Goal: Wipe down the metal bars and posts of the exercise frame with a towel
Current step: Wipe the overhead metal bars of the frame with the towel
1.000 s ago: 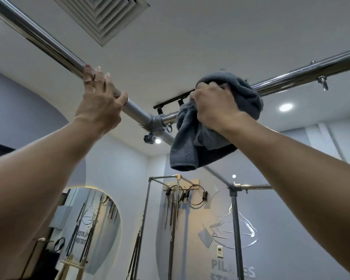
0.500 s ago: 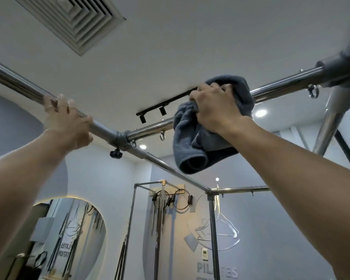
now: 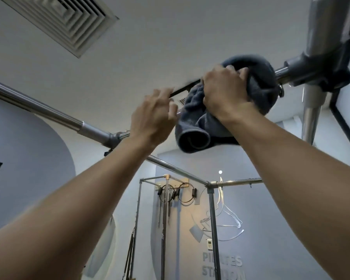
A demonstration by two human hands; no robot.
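Right hand (image 3: 222, 91) fingers clamp the towel (image 3: 192, 136) round the top bar (image 3: 280, 73); left hand (image 3: 152, 120) fingers curl alongside, hold unclear

Both arms reach overhead. The right hand (image 3: 222, 91) grips the towel (image 3: 194, 136), fingers curled tight; the left hand (image 3: 152, 116) is raised just beside it, fingers loosely bent, thumb apart.

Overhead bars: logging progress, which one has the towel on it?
The crossbar meeting the right corner joint: the right hand grips the towel round it. The left bar is bare.
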